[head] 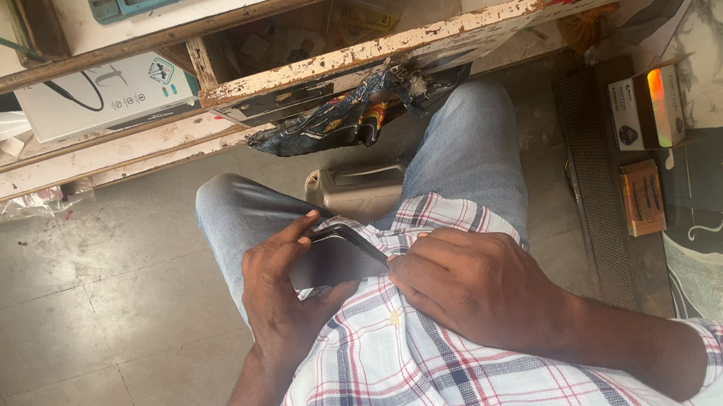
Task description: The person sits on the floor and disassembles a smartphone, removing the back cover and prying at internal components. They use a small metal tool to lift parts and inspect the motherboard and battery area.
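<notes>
While the left hand [285,284] grips the black phone [336,256], the right hand [471,286] touches its edge, empty.

A small repair shop: worn counter [363,53], boxed gadgets [645,107] (accessories, seemingly), concrete floor [73,299].

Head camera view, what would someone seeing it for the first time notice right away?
First, at centre, the dark flat rectangular phone, held in the left hand while the right hand presses its edge, above the white checked shirt. Next, the chipped, paint-peeled wooden drawer hanging open at the top. On the right edge, a small white box with an orange stripe stands out.
</notes>
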